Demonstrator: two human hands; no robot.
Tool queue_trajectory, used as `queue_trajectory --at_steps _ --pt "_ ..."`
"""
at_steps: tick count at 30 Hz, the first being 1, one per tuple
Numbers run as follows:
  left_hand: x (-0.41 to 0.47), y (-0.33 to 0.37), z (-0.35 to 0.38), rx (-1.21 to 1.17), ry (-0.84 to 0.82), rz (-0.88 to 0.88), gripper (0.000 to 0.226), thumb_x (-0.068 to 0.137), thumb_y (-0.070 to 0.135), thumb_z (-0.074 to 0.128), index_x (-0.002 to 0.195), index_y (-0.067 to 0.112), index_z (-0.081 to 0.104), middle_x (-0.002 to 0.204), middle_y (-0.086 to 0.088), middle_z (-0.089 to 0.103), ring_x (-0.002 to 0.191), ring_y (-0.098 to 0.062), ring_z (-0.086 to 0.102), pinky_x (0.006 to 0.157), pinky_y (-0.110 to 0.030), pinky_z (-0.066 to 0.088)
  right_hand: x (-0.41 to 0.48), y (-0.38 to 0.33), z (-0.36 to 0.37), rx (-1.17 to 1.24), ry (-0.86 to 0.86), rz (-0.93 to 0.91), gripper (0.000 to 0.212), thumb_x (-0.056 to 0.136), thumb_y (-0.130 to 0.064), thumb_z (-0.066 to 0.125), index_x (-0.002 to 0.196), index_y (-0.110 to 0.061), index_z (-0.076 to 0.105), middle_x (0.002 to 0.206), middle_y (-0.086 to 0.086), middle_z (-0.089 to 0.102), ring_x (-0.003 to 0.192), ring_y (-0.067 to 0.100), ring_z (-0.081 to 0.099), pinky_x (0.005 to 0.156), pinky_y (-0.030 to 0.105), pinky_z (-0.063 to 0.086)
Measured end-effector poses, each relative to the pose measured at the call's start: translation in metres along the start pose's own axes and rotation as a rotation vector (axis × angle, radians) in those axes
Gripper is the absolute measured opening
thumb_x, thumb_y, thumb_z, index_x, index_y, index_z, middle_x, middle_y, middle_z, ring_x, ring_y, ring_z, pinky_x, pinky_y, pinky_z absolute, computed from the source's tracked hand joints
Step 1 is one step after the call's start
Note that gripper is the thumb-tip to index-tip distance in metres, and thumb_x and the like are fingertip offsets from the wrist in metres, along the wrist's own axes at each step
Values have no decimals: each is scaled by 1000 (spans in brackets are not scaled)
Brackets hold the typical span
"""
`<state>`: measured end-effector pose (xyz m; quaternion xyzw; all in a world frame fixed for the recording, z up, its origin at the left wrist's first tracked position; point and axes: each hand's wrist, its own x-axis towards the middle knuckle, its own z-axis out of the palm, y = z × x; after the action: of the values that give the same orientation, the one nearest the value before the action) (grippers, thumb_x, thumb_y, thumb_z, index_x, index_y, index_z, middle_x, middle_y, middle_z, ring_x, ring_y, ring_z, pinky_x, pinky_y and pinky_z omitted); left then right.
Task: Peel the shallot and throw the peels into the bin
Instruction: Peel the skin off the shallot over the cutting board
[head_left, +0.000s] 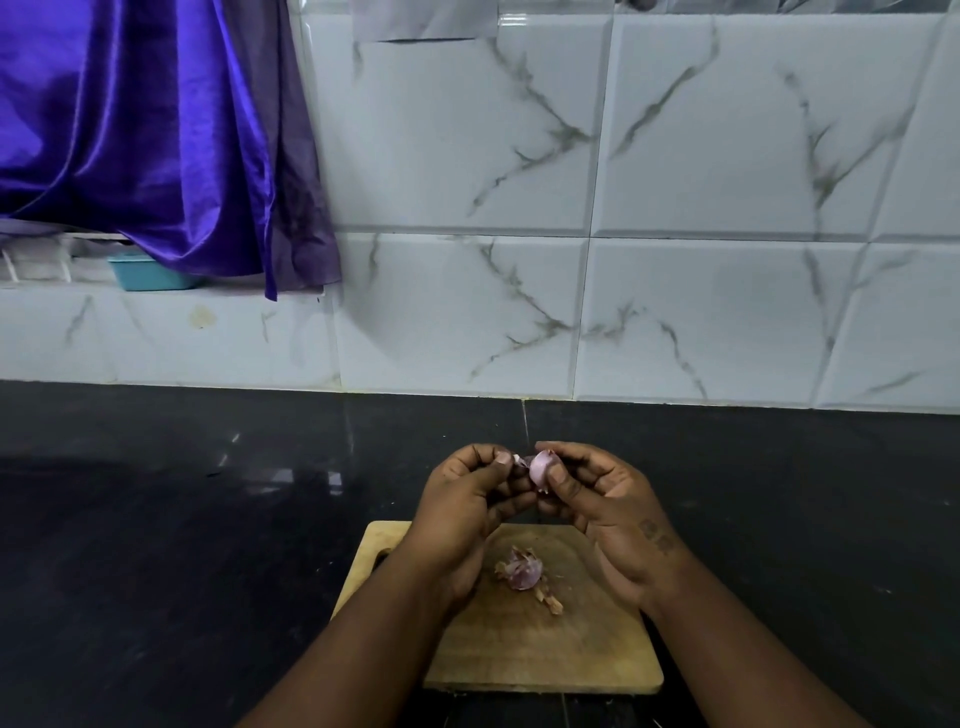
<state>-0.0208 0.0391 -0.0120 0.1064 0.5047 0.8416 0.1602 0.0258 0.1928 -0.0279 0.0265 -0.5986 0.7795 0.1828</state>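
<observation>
Item: one shallot (540, 469), held between two hands above a cutting board, centre of frame.

We record the shallot pinched at the fingertips: the right hand (605, 506) has its grip closed on the bulb's right side, thumb across the front; the left hand (470, 501) has its grip closed on a flap of loose skin (519, 460) at the bulb's upper left. The bulb sits between both grips, raised off the board. Count: one shallot, two hands, one wooden cutting board (550, 649) on the black tabletop (182, 545), one small heap of peels (527, 571) lying on the board just below the hands, lower centre of frame.
</observation>
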Motion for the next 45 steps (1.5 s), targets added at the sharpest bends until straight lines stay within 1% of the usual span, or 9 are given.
queue_trajectory --at_steps 5,10,14,17,21,24,29,33,45 --pt "-1 4 -3 72 56 11 28 100 5 53 77 11 66 74 -9 67 66 -19 66 64 -34 59 1 -4 -2 96 -5 55 37 82 -16 71 119 -9 71 113 13 80 94 19 74 75 29 59" --pt "-7 5 -9 729 7 192 11 93 0 63 89 10 65 83 -13 69 71 -23 65 65 -41 61 0 -6 -4 88 -15 83 41 86 -18 68 126 -9 66 115 14 79 93 21 72 75 32 57" --pt "-9 3 -8 937 -71 243 12 91 16 66 83 16 73 81 -10 73 74 -28 70 73 -53 60 1 -4 -5 97 -19 107 39 85 -15 68 124 -9 67 116 16 78 96 23 72 77 33 58" --pt "-7 2 -10 986 -22 262 30 96 28 63 75 13 76 75 -11 74 75 -32 70 72 -54 59 3 -2 -6 142 -21 127 36 87 -13 68 122 -6 68 118 22 76 103 29 71 86 40 57" --pt "-7 3 -10 1063 -12 299 18 93 29 73 77 22 77 74 0 75 70 -16 72 68 -41 61 2 0 -5 89 -35 139 37 85 -11 74 121 -4 69 121 24 74 105 27 72 89 36 60" --pt "-6 2 -9 1051 26 332 12 91 27 76 79 25 74 75 3 72 71 -11 69 64 -31 58 1 0 -5 49 -27 134 33 85 -6 77 118 -7 73 121 23 73 108 29 71 99 45 57" --pt "-8 4 -8 798 53 486 15 93 16 76 94 30 79 86 11 77 82 0 72 70 -15 57 -1 -2 -4 8 -48 116 39 82 -10 77 120 -11 76 121 12 77 116 27 71 103 43 56" --pt "-7 3 -8 864 73 549 14 90 19 80 100 28 83 89 15 78 86 4 73 74 -13 58 -2 -3 -2 -26 -64 86 42 82 -2 77 123 -11 73 118 13 78 115 29 73 99 39 58" --pt "-8 -1 -8 1073 125 699 10 90 19 79 97 26 81 85 15 72 79 0 68 68 -16 57 -2 -2 -2 -122 -54 -1 40 70 -9 84 110 -10 78 108 14 80 112 36 73 94 40 61"
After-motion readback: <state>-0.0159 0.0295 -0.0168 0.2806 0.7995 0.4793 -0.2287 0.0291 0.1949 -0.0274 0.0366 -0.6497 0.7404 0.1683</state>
